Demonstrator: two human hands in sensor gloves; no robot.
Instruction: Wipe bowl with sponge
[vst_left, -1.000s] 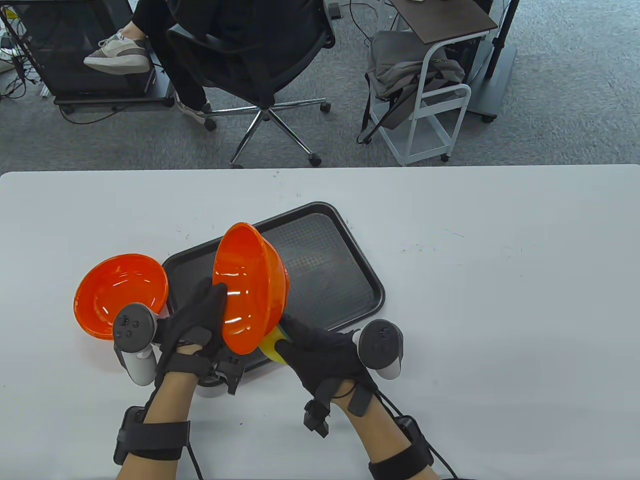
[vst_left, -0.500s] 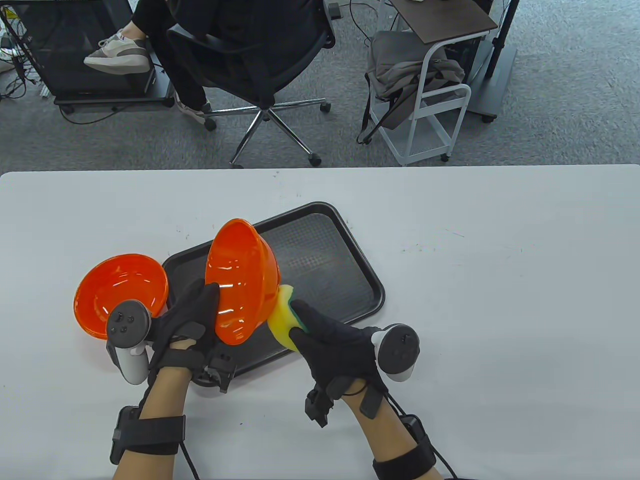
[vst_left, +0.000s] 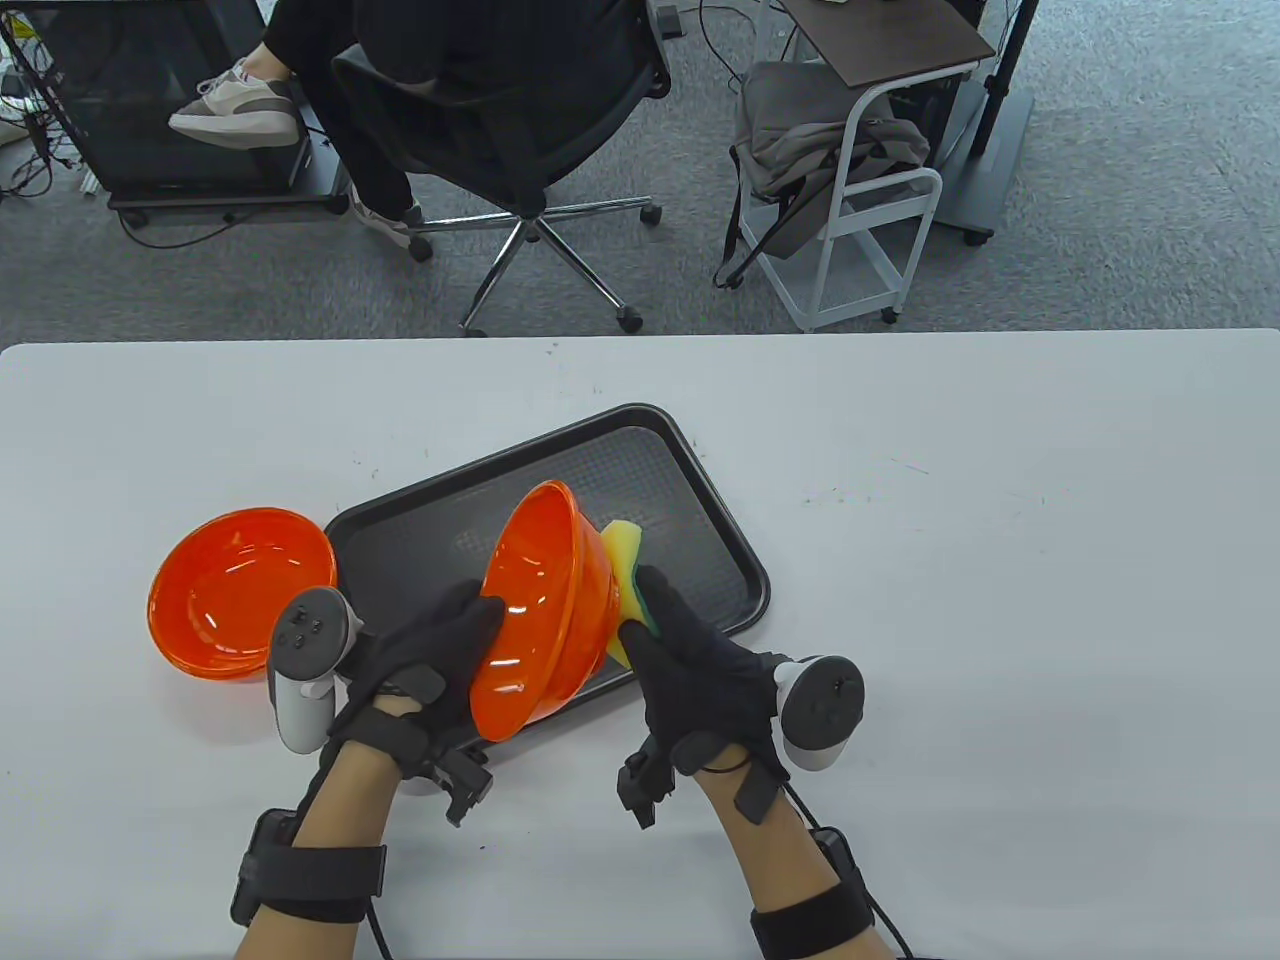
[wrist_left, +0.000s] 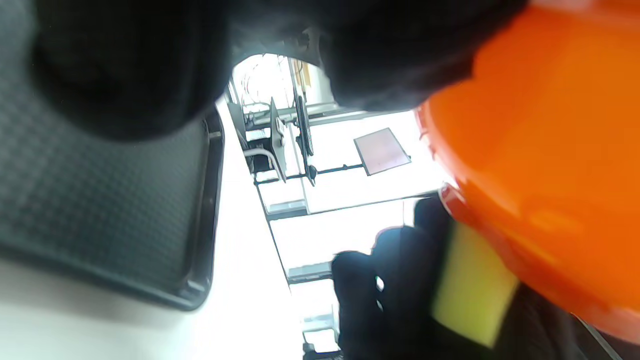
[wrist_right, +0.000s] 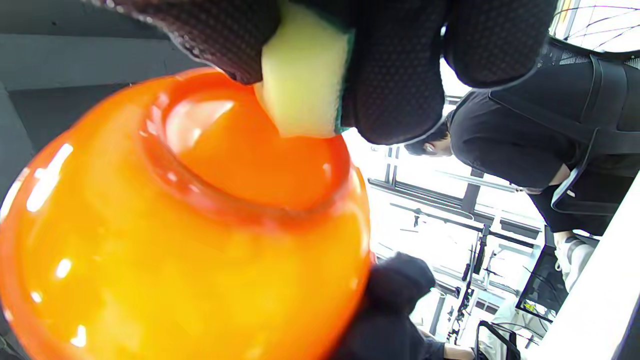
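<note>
My left hand grips the orange bowl at its lower rim, thumb curled inside the lip and the other fingers hidden behind the wall, so the bowl hangs tilted on its side above the near part of the black tray, its mouth turned left. My right hand pinches the yellow-and-green sponge between thumb and fingers and presses it onto the bowl's outer underside; the right wrist view shows the yellow face sitting inside the raised foot ring.

I judge the main risk to be that one-edge hold. The plastic looks glossy and slick, and I am pushing the sponge against the base from the right, which levers the bowl around my left thumb. If I press harder than that pinch can resist, the bowl could twist out and drop onto the tray, or swing toward the second orange bowl resting on the table just left of the tray, close to my left knuckles.

The sponge is a second worry. Only its rear part is caught in my fingers, and a stroke over the foot ring could snag the foam and peel it loose. I cannot tell how firmly my hidden left fingers bear on the wall, so I treat that support as uncertain.
</note>
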